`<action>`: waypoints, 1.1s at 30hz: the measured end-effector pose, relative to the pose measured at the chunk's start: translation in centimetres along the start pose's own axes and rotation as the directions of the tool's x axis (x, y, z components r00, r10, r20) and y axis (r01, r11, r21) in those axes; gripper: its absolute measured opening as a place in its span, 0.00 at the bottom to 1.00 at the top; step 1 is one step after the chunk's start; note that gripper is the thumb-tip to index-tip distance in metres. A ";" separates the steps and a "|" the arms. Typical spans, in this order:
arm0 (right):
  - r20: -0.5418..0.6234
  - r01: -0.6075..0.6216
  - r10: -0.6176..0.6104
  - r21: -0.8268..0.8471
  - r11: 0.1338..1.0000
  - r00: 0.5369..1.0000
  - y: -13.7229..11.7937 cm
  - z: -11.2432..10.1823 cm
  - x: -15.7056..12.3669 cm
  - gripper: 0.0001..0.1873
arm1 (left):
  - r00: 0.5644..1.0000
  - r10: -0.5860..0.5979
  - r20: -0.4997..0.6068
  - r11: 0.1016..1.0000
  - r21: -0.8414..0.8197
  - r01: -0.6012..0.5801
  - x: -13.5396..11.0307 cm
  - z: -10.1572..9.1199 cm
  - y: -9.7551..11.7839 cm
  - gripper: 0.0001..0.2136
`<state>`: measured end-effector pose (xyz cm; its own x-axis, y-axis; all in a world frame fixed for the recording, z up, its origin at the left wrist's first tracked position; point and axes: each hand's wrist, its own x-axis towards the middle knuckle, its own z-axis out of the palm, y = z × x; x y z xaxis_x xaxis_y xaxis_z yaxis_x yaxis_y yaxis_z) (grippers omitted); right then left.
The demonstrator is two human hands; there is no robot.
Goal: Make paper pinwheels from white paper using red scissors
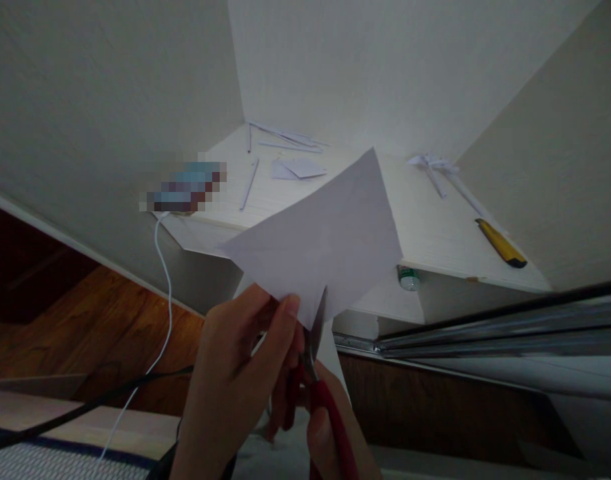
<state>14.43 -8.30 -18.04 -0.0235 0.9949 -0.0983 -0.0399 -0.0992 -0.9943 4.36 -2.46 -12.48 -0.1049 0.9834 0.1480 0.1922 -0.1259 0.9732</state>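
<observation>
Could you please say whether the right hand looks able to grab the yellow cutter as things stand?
Probably not, as the right hand holds scissors at the paper, though the yellow cutter itself lies uncovered on the shelf.

Centre: large white paper sheet (330, 227) is blocking the front of the flat white shelf (420, 227) | Right: shelf is leaving passage between sheet and slim yellow-and-black cutter (500, 243) | Upper centre: thin white paper sticks (291, 147) are cluttering the back | Left: thin white cable (169, 287) is hanging below
</observation>
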 end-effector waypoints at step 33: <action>-0.036 0.015 -0.013 0.040 0.999 0.999 -1.2 0.7 -0.9 0.29 | 0.998 0.044 0.038 0.998 -0.039 -0.042 -0.4 -0.9 -0.2 0.14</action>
<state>13.84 -9.08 -16.69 0.0131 0.9962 -0.0867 -0.0798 -0.0853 -0.9932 3.49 -2.99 -12.55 -0.0592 0.9812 0.1838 0.1587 -0.1726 0.9721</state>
